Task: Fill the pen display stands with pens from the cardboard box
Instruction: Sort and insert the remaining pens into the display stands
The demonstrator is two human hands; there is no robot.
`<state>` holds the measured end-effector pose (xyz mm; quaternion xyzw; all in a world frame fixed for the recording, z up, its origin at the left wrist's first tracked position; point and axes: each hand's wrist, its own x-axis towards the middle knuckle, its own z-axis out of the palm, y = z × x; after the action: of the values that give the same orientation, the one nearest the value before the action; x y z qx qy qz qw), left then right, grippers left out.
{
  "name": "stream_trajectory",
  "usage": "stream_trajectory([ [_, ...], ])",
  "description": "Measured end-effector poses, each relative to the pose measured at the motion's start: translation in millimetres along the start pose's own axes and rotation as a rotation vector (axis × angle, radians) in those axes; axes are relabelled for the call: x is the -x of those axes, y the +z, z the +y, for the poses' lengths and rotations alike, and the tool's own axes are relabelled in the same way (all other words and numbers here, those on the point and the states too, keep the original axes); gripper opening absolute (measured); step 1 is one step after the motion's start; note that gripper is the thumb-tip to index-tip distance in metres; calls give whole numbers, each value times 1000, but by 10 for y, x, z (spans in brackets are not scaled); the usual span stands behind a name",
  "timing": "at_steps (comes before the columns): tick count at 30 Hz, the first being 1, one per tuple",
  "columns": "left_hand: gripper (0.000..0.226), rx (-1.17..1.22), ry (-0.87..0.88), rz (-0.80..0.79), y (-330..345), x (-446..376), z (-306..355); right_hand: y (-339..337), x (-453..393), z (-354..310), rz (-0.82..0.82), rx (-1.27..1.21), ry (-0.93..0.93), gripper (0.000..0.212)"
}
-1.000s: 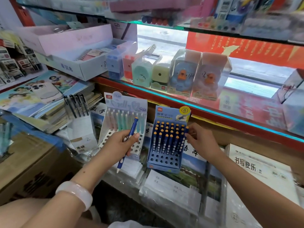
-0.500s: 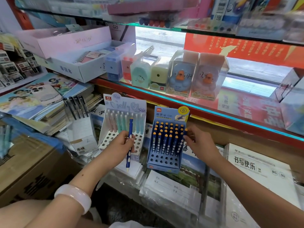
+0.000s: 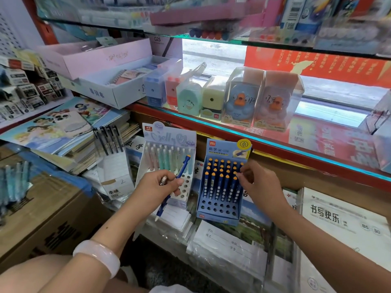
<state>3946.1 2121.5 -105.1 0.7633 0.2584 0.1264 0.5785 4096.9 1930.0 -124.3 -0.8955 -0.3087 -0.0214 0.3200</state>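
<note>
A blue pen display stand [image 3: 220,215] leans on the lower shelf, its upper rows filled with several dark blue pens [image 3: 220,182] that have orange caps; the bottom rows of holes stand bare. My right hand [image 3: 259,183] pinches a pen at the stand's right edge. My left hand [image 3: 159,185] grips one blue pen [image 3: 175,182] slantwise, tip down, in front of a pastel pen stand [image 3: 186,187] holding several pale pens. A cardboard box [image 3: 46,218] sits at lower left.
A glass shelf [image 3: 275,142] just above the stands carries boxed sharpeners and duck toys. Notebooks in plastic wrap [image 3: 228,246] lie under the stands. A small stand with black pens [image 3: 114,166] is to the left, beside stacked picture books.
My left hand has tilted its blue pen from nearly upright to a slant and lifted it slightly. My right hand has stayed at the blue stand's right edge, its fingers now pinched on a pen.
</note>
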Motion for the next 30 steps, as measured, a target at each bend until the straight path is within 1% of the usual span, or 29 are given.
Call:
stream_trajectory([
  [1, 23, 4, -6, -12, 10, 7, 9, -13, -10, -119, 3, -63, -35, 8],
  [2, 23, 6, -8, -25, 23, 15, 18, -8, -27, -242, -30, -134, -65, 6],
  [5, 22, 3, 4, -62, 58, 48, 48, 86, -104, -582, -255, -340, -103, 16],
  [6, 20, 4, 12, -70, 62, 60, 63, 130, -127, -665, -319, -422, -88, 18],
  [7, 19, 12, 16, -69, 60, 66, 74, 172, -139, -735, -362, -513, -54, 16],
  [9, 16, 39, 16, -43, 43, 69, 84, 238, -141, -841, -390, -669, 31, 3],
  [11, 17, 31, 19, 11, 17, 54, 67, 274, -126, -908, -397, -754, 83, 4],
  [13, 21, 4, 22, 34, -1, 44, 51, 292, -113, -941, -428, -793, 88, 6],
  [15, 21, 35, 9, -5, -3, 49, 54, 293, -114, -942, -448, -817, 75, 7],
  [18, 22, 84, -31, -121, 11, 73, 80, 284, -127, -931, -435, -888, 82, 7],
  [20, 22, 115, -46, -151, 18, 67, 72, 292, -133, -927, -396, -868, 63, 6],
  [23, 15, 95, -41, -51, 6, 31, 27, 312, -158, -863, -295, -786, 44, 8],
  [26, 18, 130, -119, 29, -47, -26, -45, 296, -177, -705, -204, -724, 110, 10],
  [28, 30, 191, -172, 53, -84, -67, -95, 285, -157, -579, -133, -589, 132, 12],
  [30, 33, 195, -170, 70, -102, -94, -132, 287, -119, -470, -69, -372, 105, 12],
])
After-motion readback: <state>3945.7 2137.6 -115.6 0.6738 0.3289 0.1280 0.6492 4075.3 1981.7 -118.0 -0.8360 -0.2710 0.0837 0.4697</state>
